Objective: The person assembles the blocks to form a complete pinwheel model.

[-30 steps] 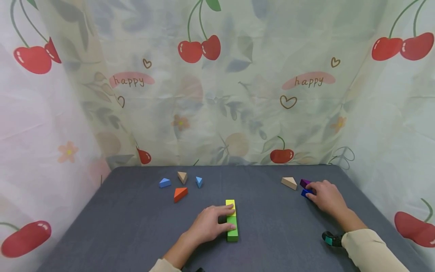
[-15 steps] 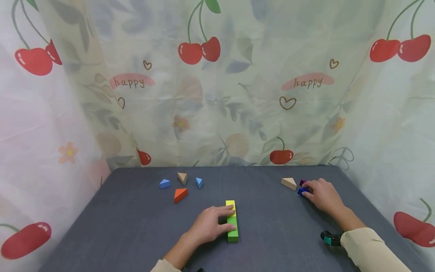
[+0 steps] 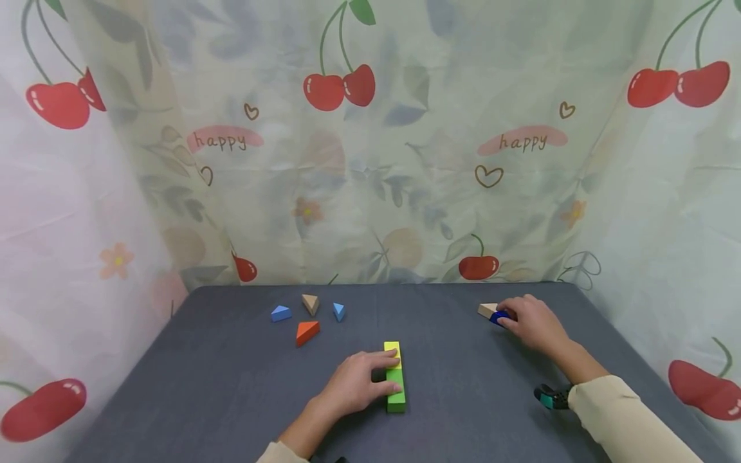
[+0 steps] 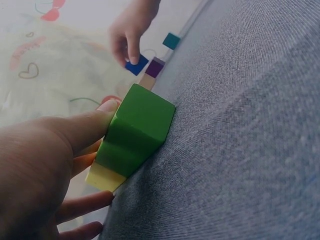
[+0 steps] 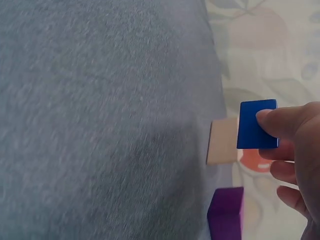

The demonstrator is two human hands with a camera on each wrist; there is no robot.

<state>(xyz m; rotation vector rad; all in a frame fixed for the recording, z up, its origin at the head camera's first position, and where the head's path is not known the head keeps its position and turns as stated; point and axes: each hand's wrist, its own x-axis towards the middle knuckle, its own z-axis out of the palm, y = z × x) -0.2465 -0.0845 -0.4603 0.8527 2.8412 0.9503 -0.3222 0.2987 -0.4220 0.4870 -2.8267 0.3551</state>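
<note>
My left hand [image 3: 360, 382] lies over a yellow block [image 3: 392, 348] and a green block [image 3: 396, 400], set end to end in a line. Its thumb touches the green block and its fingers reach across the yellow one. My right hand [image 3: 535, 323] pinches a dark blue block [image 5: 257, 125] between thumb and fingers, held above the table in the left wrist view. Close by it are a tan triangular block [image 3: 487, 310], partly covered in the head view, and a purple block [image 5: 226, 212], which the head view hides.
Farther left lie an orange-red triangular block [image 3: 307, 332], a blue triangular block [image 3: 281, 313], a small light-blue one [image 3: 338, 312] and a tan one [image 3: 311, 303]. A teal block [image 4: 171, 40] shows beyond the purple one. Patterned curtains [image 3: 370, 161] border the grey table [image 3: 231, 386].
My right hand has moved left with the blue block, away from the purple block and towards the tan triangular block. The left hand stays in place over the yellow and green blocks.
</note>
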